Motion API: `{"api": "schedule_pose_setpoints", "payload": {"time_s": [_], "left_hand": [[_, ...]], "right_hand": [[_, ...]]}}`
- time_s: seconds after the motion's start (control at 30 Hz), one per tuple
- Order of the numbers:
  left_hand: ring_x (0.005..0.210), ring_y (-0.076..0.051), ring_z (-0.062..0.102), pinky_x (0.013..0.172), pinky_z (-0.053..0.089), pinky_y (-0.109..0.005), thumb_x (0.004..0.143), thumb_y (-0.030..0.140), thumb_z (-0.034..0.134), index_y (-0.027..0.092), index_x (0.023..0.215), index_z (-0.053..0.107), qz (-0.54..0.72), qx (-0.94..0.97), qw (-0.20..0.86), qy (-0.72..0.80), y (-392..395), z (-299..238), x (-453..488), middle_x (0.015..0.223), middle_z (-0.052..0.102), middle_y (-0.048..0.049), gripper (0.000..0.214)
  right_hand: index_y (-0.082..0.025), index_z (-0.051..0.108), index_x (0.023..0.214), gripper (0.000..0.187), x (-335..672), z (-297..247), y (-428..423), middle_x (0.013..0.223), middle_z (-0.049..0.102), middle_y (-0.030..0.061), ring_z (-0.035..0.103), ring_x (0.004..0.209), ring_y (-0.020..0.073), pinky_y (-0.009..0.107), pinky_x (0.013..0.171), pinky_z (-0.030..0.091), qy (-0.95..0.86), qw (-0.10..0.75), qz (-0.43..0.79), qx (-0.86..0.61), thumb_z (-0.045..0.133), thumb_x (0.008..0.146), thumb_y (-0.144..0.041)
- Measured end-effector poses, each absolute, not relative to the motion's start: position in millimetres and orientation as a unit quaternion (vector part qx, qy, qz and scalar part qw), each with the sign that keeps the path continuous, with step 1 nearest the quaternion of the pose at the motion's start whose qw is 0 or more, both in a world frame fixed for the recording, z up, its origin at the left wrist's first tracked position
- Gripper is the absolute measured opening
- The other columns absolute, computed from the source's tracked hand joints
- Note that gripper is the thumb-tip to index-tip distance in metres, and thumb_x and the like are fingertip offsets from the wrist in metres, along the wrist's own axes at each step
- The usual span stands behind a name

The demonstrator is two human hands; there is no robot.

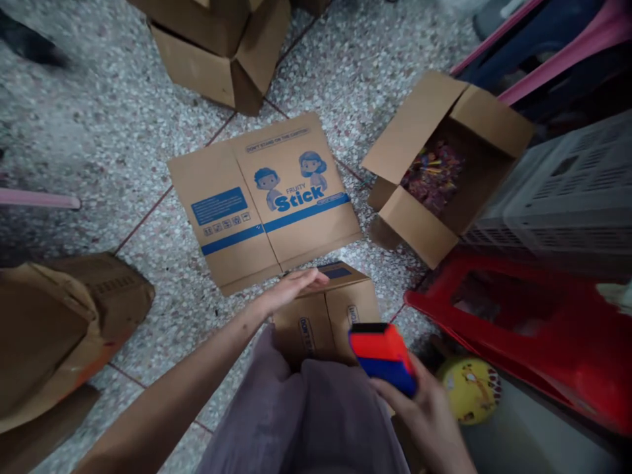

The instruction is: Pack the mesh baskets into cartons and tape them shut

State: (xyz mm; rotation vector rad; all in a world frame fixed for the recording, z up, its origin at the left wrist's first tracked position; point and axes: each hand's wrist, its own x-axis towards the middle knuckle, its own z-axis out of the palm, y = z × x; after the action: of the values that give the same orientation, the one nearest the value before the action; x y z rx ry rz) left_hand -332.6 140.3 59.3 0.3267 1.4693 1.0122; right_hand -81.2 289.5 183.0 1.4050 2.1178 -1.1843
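A closed cardboard box [316, 319] stands in front of my legs, with printed labels on the side facing up. My left hand [299, 286] rests flat along its far upper edge, fingers stretched out. Over the box's right part, my right hand [419, 401] grips a red and blue tape dispenser [382, 355] with a black edge. Just beyond the box, a flattened carton [306, 237] printed "Fruity Stick" lies on the speckled floor.
An open box [424, 230] holding small colourful wrapped items stands at right. Near it are a grey crate [567, 191], a red plastic basket [533, 329] and a yellow round object [471, 390]. More open cartons [197, 66] sit at the back, and another carton [113, 289] at left.
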Motion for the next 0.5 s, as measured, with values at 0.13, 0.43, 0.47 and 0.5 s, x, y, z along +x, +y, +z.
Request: {"api": "schedule_pose_setpoints", "payload": {"time_s": [0.13, 0.43, 0.47, 0.5], "left_hand": [[0.122, -0.019, 0.061, 0.106, 0.046, -0.039, 0.101, 0.062, 0.017, 0.025, 0.119, 0.069, 0.493, 0.115, 0.657, 0.559, 127, 72, -324, 0.132, 0.067, -0.0069, 0.066], [0.1, -0.02, 0.067, 0.085, 0.051, -0.029, 0.079, 0.047, 0.073, 0.019, 0.102, 0.072, 0.478, 0.162, 0.699, 0.507, 128, 53, -309, 0.109, 0.074, -0.0058, 0.036], [0.089, -0.018, 0.066, 0.079, 0.051, -0.027, 0.078, 0.045, 0.073, 0.018, 0.093, 0.072, 0.472, 0.165, 0.692, 0.52, 130, 49, -306, 0.097, 0.074, -0.0042, 0.031], [0.08, -0.015, 0.064, 0.074, 0.049, -0.025, 0.078, 0.043, 0.072, 0.017, 0.085, 0.071, 0.468, 0.167, 0.682, 0.536, 132, 45, -304, 0.086, 0.072, -0.0022, 0.028]], "right_hand": [[-0.016, 0.065, 0.115, 0.069, -94, 142, 266, 0.097, 0.076, 0.0103, 0.07, 0.088, 0.0325, 0.04, 0.076, 0.055, 0.735, 0.245, -0.433, 0.46, 0.07, 0.069, -0.067], [-0.013, 0.064, 0.121, 0.074, -103, 123, 244, 0.098, 0.076, 0.0142, 0.07, 0.092, 0.0363, 0.043, 0.08, 0.053, 0.728, 0.301, -0.42, 0.451, 0.067, 0.067, -0.064], [-0.013, 0.064, 0.12, 0.073, -105, 121, 242, 0.098, 0.076, 0.0148, 0.07, 0.094, 0.037, 0.044, 0.081, 0.053, 0.727, 0.305, -0.416, 0.454, 0.067, 0.068, -0.063], [-0.013, 0.064, 0.12, 0.072, -107, 120, 240, 0.099, 0.076, 0.0152, 0.07, 0.095, 0.0375, 0.044, 0.081, 0.053, 0.723, 0.308, -0.413, 0.46, 0.067, 0.068, -0.063]]}}
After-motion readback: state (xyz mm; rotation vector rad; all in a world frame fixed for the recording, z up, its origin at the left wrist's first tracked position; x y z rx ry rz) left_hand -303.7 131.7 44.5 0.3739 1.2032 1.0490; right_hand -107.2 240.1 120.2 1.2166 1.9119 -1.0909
